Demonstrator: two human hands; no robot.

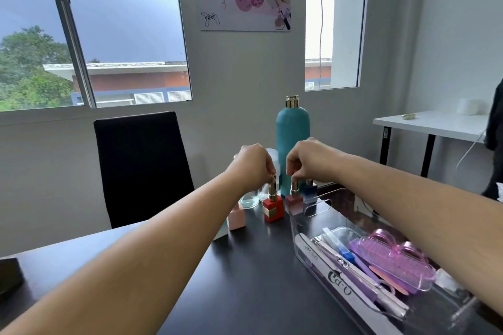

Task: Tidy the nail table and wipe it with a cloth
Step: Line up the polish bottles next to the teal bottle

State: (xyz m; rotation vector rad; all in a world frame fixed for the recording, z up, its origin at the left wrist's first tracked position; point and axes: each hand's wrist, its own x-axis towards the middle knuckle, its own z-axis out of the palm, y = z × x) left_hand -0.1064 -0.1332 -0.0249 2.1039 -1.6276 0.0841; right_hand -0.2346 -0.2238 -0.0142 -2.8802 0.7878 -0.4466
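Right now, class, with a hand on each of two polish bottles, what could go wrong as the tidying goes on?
1. The left hand pinches the red polish bottle and the right hand the mauve polish bottle only by their caps; a loose cap might let a bottle drop onto the table.
2. The tall teal bottle and the clear glass bottle stand close behind the hands; a wrist could knock them over.

Both bare forearms stretch forward and converge, wrists bent down. The left hand (253,164) pinches the red polish bottle (273,208) by its cap with curled fingers (270,171). The right hand (309,158) likewise pinches the mauve polish bottle (294,203).
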